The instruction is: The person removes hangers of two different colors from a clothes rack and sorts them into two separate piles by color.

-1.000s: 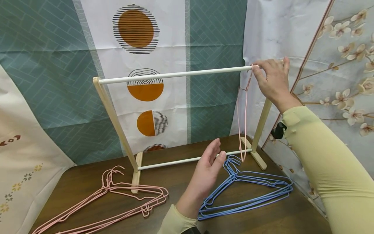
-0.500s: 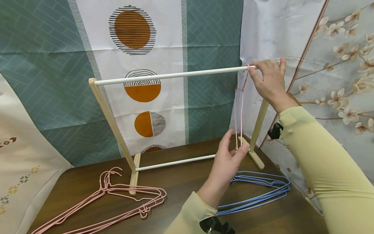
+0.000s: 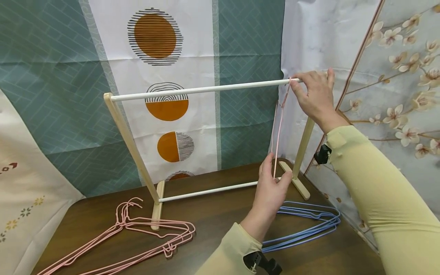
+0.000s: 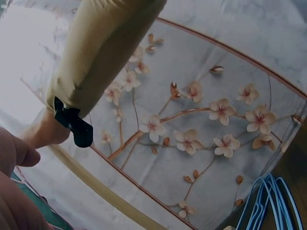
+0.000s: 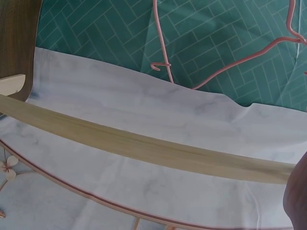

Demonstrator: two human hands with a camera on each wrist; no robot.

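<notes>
A pink wire hanger (image 3: 279, 133) hangs by its hook near the right end of the white top rod (image 3: 206, 88) of a small wooden rack. My right hand (image 3: 317, 97) is over that rod end, thumb and fingers pinching at the hook. Low down, my left hand (image 3: 268, 194) touches the hanger, which passes between its fairly straight fingers and thumb; the hanger's bottom bar is hidden behind this hand. Parts of the pink hanger (image 5: 164, 45) show in the right wrist view, against green cloth.
Several pink hangers (image 3: 156, 219) lie on the brown table (image 3: 203, 225) at left. Several blue hangers (image 3: 309, 229) lie at right, partly behind my left forearm. The rack's lower rod (image 3: 213, 190) runs between its wooden feet. Patterned cloths (image 3: 249, 126) hang behind.
My left hand has moved up and right from above the blue hangers to the hanging pink hanger's lower part. That hanger now stands more edge-on, turned slightly. My right hand stays at the rod.
</notes>
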